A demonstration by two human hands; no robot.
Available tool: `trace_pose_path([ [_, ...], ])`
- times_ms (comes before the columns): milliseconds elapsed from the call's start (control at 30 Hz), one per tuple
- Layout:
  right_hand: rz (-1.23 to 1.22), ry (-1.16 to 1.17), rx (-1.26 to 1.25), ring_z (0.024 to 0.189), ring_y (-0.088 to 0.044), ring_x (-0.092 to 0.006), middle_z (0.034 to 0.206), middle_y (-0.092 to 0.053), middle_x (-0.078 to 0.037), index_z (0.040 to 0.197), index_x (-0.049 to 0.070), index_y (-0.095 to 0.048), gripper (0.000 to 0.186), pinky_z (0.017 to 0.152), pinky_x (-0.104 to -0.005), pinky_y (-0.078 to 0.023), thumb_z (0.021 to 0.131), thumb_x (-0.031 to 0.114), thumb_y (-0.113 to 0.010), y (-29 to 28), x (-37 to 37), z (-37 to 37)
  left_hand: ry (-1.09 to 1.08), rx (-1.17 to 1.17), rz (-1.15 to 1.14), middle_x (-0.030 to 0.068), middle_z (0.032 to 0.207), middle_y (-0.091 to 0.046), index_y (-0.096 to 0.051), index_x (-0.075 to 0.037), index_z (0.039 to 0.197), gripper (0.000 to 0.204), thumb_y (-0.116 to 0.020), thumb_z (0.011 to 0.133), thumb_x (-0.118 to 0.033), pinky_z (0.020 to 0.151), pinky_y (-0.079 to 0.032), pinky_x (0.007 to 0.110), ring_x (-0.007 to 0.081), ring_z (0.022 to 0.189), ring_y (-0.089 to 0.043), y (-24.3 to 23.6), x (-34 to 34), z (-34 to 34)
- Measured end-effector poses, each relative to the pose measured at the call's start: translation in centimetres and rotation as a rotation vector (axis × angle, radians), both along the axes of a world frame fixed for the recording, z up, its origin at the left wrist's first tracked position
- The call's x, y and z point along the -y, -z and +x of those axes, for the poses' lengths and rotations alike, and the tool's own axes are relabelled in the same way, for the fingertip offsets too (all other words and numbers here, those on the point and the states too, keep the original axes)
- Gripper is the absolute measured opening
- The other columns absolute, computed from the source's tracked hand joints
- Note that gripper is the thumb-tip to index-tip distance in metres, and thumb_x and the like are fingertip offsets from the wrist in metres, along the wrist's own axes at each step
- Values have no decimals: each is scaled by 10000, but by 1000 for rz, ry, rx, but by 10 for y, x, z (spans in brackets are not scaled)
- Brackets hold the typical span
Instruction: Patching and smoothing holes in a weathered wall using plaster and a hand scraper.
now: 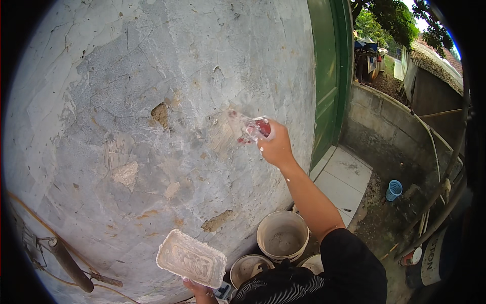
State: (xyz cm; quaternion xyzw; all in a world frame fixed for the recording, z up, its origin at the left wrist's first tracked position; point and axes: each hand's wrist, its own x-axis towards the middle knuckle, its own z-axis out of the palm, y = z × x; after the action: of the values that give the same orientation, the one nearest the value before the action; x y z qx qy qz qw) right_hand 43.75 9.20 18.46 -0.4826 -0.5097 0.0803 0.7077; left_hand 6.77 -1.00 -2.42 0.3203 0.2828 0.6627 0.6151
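My right hand (276, 147) is closed around the red handle of a putty knife (261, 127). Motion smears its blade, which is against or close to the cracked grey wall (263, 55), beside a pale smeared putty patch (221, 137). Low in front of me, my left hand (198, 290) grips the near edge of a rectangular plastic tub (221, 268), tilted so its inside shows. Whitish putty coats the tub's inside and rim. Left of the knife is a chipped brown hole (160, 114); another chipped spot (217, 221) lies lower down. A rough putty patch (125, 174) sits farther left.
Below my right arm stand a large bucket (282, 235) and a smaller one (245, 271). A green door (326, 96) borders the wall, with a tiled step (344, 175) below. A blue basket (394, 190) stands right; a wooden-handled item (71, 266) is lower left.
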Motion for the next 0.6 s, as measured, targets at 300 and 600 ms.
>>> trace_pose_path([
  [300,55,239,193,796,-596,-370,853,-606,-191,905,-44,-630,183,698,-394,-470,736,17,-597,33,-31,-22,-37,-1,39,136,1337,-430,-294,-73,1398,880,-487,770,-658,918,-467,480,332,1140,-505,-17,3,7],
  [600,68,100,-24,699,-579,-127,775,-655,-101,935,-49,-626,167,643,-280,-458,788,31,-627,9,-10,-7,-26,22,12,157,1353,-410,-262,-74,1416,913,-518,755,-651,940,-457,494,346,1163,-488,4,3,-14],
])
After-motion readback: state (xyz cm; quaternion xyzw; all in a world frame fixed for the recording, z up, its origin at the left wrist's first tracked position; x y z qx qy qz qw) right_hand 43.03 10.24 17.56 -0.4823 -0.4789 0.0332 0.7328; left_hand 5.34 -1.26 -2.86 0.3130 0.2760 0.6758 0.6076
